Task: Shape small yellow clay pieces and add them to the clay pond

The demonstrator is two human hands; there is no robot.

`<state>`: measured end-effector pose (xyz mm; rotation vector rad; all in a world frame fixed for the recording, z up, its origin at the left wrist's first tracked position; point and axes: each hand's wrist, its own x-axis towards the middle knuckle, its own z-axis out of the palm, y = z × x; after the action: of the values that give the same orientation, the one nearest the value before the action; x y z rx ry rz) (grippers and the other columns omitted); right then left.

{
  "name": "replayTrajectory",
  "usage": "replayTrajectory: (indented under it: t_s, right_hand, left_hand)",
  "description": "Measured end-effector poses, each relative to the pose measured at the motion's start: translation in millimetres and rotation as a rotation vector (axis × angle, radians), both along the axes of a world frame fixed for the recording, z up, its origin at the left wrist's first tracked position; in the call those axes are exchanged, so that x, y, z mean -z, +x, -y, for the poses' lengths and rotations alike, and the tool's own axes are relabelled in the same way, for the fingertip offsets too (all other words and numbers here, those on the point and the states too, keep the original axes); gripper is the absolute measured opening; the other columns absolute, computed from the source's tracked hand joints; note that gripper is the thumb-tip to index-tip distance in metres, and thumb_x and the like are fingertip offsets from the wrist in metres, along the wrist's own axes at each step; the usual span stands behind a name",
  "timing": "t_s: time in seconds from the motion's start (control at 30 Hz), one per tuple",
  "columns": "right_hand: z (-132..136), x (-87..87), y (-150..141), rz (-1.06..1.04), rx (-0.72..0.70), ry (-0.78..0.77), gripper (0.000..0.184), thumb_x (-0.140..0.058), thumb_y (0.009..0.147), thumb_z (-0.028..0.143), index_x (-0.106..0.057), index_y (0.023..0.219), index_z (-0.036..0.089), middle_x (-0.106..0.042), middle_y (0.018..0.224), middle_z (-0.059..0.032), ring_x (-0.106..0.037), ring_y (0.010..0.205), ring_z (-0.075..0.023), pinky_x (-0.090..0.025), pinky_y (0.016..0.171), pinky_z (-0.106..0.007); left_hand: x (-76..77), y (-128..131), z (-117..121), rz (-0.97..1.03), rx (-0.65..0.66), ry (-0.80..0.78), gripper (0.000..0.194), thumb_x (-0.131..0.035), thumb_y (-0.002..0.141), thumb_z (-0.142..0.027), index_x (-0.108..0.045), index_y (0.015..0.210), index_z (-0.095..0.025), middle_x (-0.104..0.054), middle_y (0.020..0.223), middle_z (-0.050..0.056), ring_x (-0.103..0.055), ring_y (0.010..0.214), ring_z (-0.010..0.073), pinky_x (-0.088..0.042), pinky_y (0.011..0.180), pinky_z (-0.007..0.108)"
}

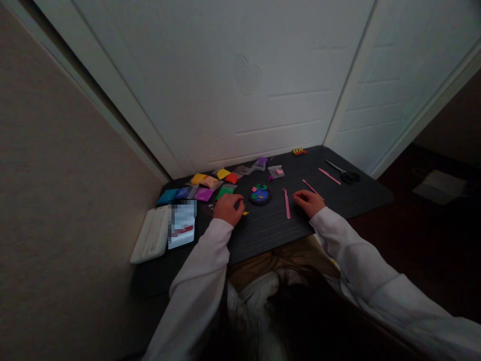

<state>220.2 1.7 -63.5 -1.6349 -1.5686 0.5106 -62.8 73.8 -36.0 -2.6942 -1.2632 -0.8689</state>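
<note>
I had the round blue disc with a dark, bumpy rim (259, 196) near the middle of the dark wood-grained surface (263, 230), somewhat closer to the far edge than the near one. It lay flat, bearing green leaf-like shapes, pink bits and a yellow crescent. Being round, it gave me no long axis to line up with; side and reach were what counted. From the left hand (229, 209) it lay forward and to the right, just beside the fingers; from the right hand (308, 200) it lay well to the left, so the left was nearer.

Between the disc and the right hand I saw the pink tweezers with a bent tip (287, 205), their long axis running from near edge to far edge, tip toward the far edge, closer to that right hand. A slim pink tool (310, 187) lay just beyond its fingers.

The left hand was loosely curled near a small yellow-orange piece (245, 213); the right had thumb and fingertips drawn together. From my end, I could not tell whether either gripped anything small.
</note>
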Motion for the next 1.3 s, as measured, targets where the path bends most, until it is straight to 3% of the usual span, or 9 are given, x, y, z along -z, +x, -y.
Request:
replayTrajectory:
  t_s: [0.27,0.4,0.57,0.7,0.87,1.0,1.13,1.3]
  right_hand:
    - [6,-13.6,-5,0.014,-0.001,-0.015,0.028,-0.047,0.083,0.031,-0.05,0.106,0.015,-0.054,0.106,-0.0062,-0.055,0.089,-0.0156,-0.048,0.075,-0.036]
    - [10,-17.7,-5,0.059,-0.004,-0.04,0.026,-0.047,0.083,0.031,-0.052,0.102,0.015,-0.056,0.101,-0.0054,-0.056,0.085,-0.0143,-0.048,0.073,-0.034]
    - [12,-20.3,-8,0.093,0.032,-0.065,0.021,-0.049,0.081,0.034,-0.057,0.09,0.017,-0.06,0.083,-0.0021,-0.056,0.073,-0.0125,-0.047,0.066,-0.03]
    - [10,-28.5,-13,0.116,0.022,-0.122,0.013,-0.054,0.077,0.032,-0.06,0.085,0.024,-0.061,0.08,-0.0003,-0.056,0.069,-0.0137,-0.044,0.062,-0.028]
    - [11,-36.2,-14,0.133,0.045,-0.176,0.011,-0.053,0.078,0.029,-0.06,0.086,0.028,-0.061,0.082,0.0001,-0.056,0.073,-0.0145,-0.044,0.063,-0.027]
    - [13,-41.0,-13,0.139,0.018,-0.203,0.012,-0.053,0.078,0.029,-0.058,0.089,0.028,-0.06,0.084,0.0,-0.056,0.075,-0.0145,-0.044,0.063,-0.026]
    - [13,-44.9,-12,0.134,0.01,-0.248,0.012,-0.053,0.078,0.026,-0.057,0.09,0.027,-0.059,0.085,0.0024,-0.055,0.076,-0.0112,-0.043,0.067,-0.021]
    - [16,-45.1,-10,0.137,0.016,-0.266,0.014,-0.053,0.078,0.027,-0.056,0.091,0.028,-0.059,0.085,0.0039,-0.054,0.075,-0.0097,-0.042,0.066,-0.018]
  left_hand:
    - [-9.0,3,8,-0.007,-0.003,0.01,0.025,-0.047,0.083,-0.029,-0.053,0.103,-0.015,-0.056,0.104,0.007,-0.056,0.088,0.017,-0.047,0.075,0.038]
    - [-13.8,-5,31,0.072,-0.082,0.034,0.017,-0.046,0.082,-0.026,-0.057,0.089,-0.016,-0.062,0.088,0.006,-0.055,0.087,0.019,-0.045,0.079,0.039]
    - [-8.7,-11,56,0.085,-0.132,-0.043,0.012,-0.051,0.076,-0.022,-0.059,0.085,-0.02,-0.065,0.082,0.005,-0.057,0.08,0.0219,-0.045,0.075,0.039]
    - [-8.0,-11,55,0.045,-0.189,-0.103,0.016,-0.053,0.075,-0.023,-0.059,0.089,-0.024,-0.065,0.083,0.006,-0.056,0.079,0.0243,-0.045,0.075,0.044]
    - [-10.5,-11,53,-0.018,-0.166,-0.203,0.018,-0.048,0.077,-0.026,-0.06,0.09,-0.028,-0.067,0.081,0.006,-0.058,0.073,0.0263,-0.045,0.069,0.048]
    - [-11.6,-12,56,-0.056,-0.149,-0.188,0.022,-0.042,0.08,-0.022,-0.062,0.088,-0.024,-0.068,0.079,0.006,-0.058,0.071,0.0254,-0.045,0.065,0.046]
    - [-11.2,-12,57,-0.092,-0.151,-0.181,0.018,-0.05,0.079,-0.021,-0.062,0.092,-0.016,-0.066,0.078,0.007,-0.055,0.071,0.0232,-0.043,0.066,0.042]
    - [-9.3,-10,54,-0.148,-0.155,-0.179,0.021,-0.053,0.078,-0.02,-0.061,0.097,-0.015,-0.062,0.081,0.008,-0.052,0.073,0.0222,-0.041,0.068,0.041]
